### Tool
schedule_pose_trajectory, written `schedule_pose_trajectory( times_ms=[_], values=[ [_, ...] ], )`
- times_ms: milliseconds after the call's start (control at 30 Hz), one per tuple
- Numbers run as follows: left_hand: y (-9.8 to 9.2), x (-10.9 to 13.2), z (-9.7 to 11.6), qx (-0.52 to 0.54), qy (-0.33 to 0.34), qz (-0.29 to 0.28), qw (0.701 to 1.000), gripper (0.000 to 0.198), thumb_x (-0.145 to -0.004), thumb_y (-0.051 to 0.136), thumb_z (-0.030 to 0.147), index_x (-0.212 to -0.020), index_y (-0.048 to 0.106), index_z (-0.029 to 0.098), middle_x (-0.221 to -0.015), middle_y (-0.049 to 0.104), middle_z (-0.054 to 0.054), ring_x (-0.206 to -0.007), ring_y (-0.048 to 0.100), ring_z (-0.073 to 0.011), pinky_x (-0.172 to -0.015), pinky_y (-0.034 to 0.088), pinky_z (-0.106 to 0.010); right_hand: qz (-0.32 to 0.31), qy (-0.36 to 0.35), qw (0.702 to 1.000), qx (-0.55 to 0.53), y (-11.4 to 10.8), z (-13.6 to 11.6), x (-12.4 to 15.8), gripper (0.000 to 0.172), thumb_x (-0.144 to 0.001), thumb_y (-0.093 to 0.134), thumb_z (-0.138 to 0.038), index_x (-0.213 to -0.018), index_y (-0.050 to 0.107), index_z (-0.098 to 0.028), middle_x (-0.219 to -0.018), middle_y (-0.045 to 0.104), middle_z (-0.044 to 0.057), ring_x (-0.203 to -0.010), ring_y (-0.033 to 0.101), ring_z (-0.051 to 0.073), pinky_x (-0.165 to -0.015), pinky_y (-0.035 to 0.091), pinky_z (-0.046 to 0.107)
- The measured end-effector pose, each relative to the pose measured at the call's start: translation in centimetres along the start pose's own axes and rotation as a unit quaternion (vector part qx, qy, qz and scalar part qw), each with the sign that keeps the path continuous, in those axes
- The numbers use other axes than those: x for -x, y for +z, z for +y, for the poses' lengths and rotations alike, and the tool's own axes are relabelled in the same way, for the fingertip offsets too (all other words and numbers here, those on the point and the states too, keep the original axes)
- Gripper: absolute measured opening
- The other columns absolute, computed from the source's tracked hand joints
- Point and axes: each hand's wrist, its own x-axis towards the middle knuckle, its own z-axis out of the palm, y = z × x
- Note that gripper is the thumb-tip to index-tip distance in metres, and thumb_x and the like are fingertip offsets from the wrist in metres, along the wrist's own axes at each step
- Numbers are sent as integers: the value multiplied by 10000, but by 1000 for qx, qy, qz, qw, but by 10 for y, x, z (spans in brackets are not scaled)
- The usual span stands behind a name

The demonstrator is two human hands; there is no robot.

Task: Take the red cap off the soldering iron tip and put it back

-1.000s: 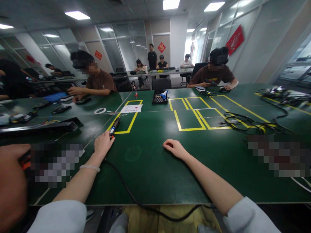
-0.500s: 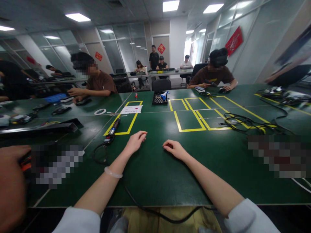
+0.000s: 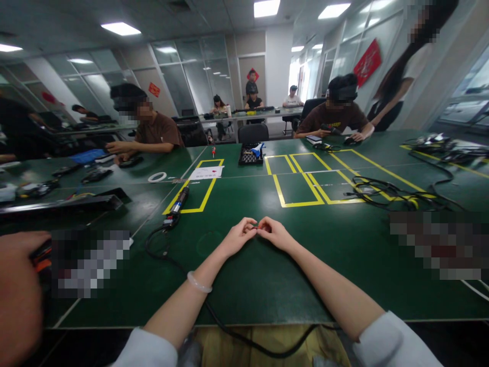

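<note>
My left grip [image 3: 240, 237] and right grip [image 3: 274, 234] meet, curled narrow; contents I cannot tell. Ahead-left lies a black cylindrical corded tool [image 3: 179, 200].

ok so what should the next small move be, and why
Perhaps pinch lightly with the left hand beside the right hand, since their fingers meet or nearly do and the tool lies unheld on the table. Anything between the fingers is too small to tell.
</note>
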Motion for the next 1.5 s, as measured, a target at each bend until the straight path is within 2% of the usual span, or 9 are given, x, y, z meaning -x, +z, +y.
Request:
schedule_pose_trajectory(
  times_ms=[167, 367, 567, 733, 800, 900, 1100, 1233, 1500],
  values=[
    [3, 6, 11, -98, 42, 21, 994, 238, -910, 483, 383, -1015, 557, 184, -928, 676, -44, -872, 636, -160, -812, 476, -278, 3, 21, 999, 43, -2, 0, -2, 283, -880, 540, -423, -784, 584, -160, -685, 563, -15, -618, 468, 109, -595, 363, 231],
    [5, 6, 11, -130, 56, 25, 990, 230, -906, 496, 362, -1059, 567, 205, -975, 691, -41, -904, 648, -165, -832, 469, -273, 11, -1, 996, 92, -2, 5, -3, 342, -929, 455, -395, -697, 552, -164, -694, 540, -4, -680, 489, 123, -655, 364, 250],
    [4, 6, 4, -183, 38, 42, 981, 226, -906, 485, 376, -1033, 585, 219, -929, 690, -29, -870, 645, -168, -787, 458, -266, 9, -15, 1000, -5, 1, 8, -1, 253, -851, 594, -393, -978, 556, -178, -789, 590, -7, -678, 526, 116, -646, 426, 239],
    [-2, 5, 5, -204, 34, 19, 978, 281, -918, 451, 429, -1044, 598, 225, -924, 693, -22, -858, 645, -169, -765, 459, -263, -11, -25, 999, 24, -1, 4, 0, 201, -843, 599, -359, -908, 576, -170, -722, 558, -17, -649, 500, 113, -617, 405, 233],
    [-19, 2, 4, -242, 33, 33, 969, 323, -931, 409, 449, -1064, 604, 229, -990, 686, -30, -916, 637, -179, -809, 460, -278, -2, -18, 999, 27, -2, 3, 0, 207, -841, 603, -367, -902, 581, -170, -712, 550, -19, -639, 487, 112, -609, 397, 233],
    [-69, 0, -8, -361, 1, 115, 925, 383, -926, 390, 451, -1123, 597, 196, -1152, 633, -81, -1069, 585, -223, -921, 435, -331, 1, -3, 1000, 25, -3, 1, 0, 215, -831, 620, -370, -890, 587, -165, -696, 536, -23, -624, 472, 109, -596, 388, 233],
    [-193, 26, -62, -555, -234, 299, 740, 690, -820, 508, 481, -1359, 411, 61, -1407, 411, -257, -1268, 420, -396, -988, 375, -494, -7, 7, 1000, 25, -2, 2, 0, 196, -815, 641, -331, -896, 599, -157, -704, 552, -19, -629, 483, 110, -601, 392, 235],
    [-234, 44, -90, -487, -357, 199, 772, 758, -791, 472, 612, -1330, 440, 81, -1322, 494, -253, -1159, 522, -407, -865, 456, -479, -15, 9, 1000, 25, -2, 1, 0, 186, -815, 636, -315, -905, 607, -154, -706, 557, -16, -629, 487, 109, -599, 392, 233],
    [-242, 46, -104, -534, -281, 137, 786, 738, -760, 508, 534, -1354, 416, 106, -1365, 438, -184, -1157, 540, -296, -925, 446, -346, -8, 13, 999, 40, -1, 3, -1, 190, -808, 638, -318, -896, 613, -151, -695, 547, -20, -623, 480, 108, -598, 385, 232]
  ],
)
